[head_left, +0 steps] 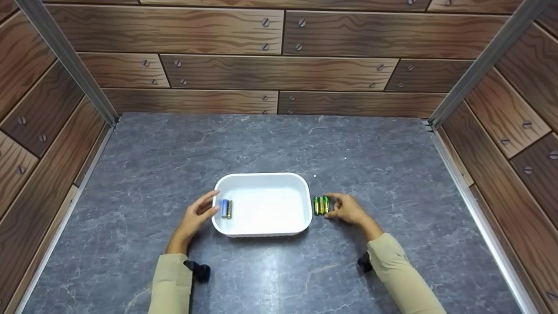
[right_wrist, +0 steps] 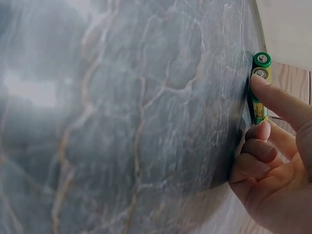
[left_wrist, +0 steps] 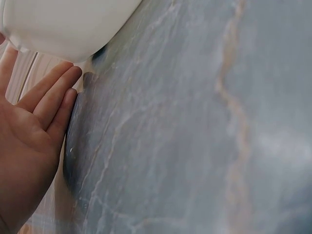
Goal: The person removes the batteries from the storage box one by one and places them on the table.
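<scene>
- Far left of the left hand, a plank-patterned wall [head_left: 30, 144] stands beyond the edge of the table [head_left: 130, 174].
- Just behind the left hand, a beige sleeve [head_left: 170, 283] covers the forearm, with a black wrist camera [head_left: 200, 272] on its inner side.
- The left hand [head_left: 194, 218] has its fingers straight and a little spread, touching the left side of the tub from outside; it grips nothing.
- Just right of the left hand's fingertips, inside the tub, lie a blue battery [head_left: 224, 208] and, beside it, a gold-and-dark battery [head_left: 229, 209].
- Between the two hands sits the white tub [head_left: 270, 209], flat on the table.
- Just left of the right hand, outside the tub near its right wall, three green-and-gold batteries [head_left: 322, 205] lie side by side in a row.
- The right hand [head_left: 348, 210] pinches the rightmost of these three between thumb and index finger, one at each end; its other fingers are curled.
- Behind the right hand is the other beige sleeve [head_left: 401, 274].
</scene>
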{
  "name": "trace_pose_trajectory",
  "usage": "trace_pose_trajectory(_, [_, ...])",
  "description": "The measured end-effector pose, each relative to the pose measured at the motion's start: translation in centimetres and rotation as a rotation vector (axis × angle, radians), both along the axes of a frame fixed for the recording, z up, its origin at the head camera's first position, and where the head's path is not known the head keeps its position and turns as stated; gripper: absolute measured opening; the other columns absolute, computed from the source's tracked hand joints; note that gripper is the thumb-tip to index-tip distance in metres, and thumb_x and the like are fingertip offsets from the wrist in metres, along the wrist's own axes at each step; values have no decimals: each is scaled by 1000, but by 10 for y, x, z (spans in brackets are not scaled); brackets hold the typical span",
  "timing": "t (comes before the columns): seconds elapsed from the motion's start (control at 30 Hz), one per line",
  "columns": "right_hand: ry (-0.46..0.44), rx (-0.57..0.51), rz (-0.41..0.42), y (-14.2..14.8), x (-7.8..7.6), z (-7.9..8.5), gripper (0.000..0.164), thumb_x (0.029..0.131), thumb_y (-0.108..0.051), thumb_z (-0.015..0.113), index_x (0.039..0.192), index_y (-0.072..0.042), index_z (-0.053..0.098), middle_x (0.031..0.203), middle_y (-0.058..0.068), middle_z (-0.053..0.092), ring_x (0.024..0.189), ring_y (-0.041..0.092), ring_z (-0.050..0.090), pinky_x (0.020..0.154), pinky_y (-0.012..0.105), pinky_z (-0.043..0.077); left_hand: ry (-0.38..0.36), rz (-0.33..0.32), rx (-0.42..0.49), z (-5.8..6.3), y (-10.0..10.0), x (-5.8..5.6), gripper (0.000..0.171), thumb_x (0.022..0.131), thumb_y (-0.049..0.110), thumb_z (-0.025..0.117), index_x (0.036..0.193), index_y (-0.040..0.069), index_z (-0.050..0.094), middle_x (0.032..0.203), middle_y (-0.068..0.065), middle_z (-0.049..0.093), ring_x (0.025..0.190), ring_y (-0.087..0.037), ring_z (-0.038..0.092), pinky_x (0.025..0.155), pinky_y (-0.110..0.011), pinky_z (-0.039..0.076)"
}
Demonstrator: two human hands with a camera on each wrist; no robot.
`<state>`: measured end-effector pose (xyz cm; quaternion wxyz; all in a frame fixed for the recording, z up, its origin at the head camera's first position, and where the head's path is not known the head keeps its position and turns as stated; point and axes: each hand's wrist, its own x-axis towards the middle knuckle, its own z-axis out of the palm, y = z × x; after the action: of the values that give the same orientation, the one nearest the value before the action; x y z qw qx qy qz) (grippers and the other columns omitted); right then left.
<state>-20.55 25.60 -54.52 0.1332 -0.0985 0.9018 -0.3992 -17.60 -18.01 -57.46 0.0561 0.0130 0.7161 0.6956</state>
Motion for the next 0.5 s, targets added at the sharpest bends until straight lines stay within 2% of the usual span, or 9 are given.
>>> trace_pose_trajectory(0.23, [-9,0,-4,0,0,4,65,72,-2,80,129,9,52,64,-5,48,56,5,44,50,17,38,7,-3,-3,1,1,0,50,90,-2,61,138,-3,49,137,-28,54,126,-37,55,92,-14,47])
trace_pose_trajectory(0.5, [9,-9,-1,-4,1,15,63,74,-3,78,130,9,52,62,-6,45,53,4,40,50,17,34,7,-7,-11,2,1,0,50,90,-1,61,138,-2,49,138,-28,53,127,-40,54,92,-14,47])
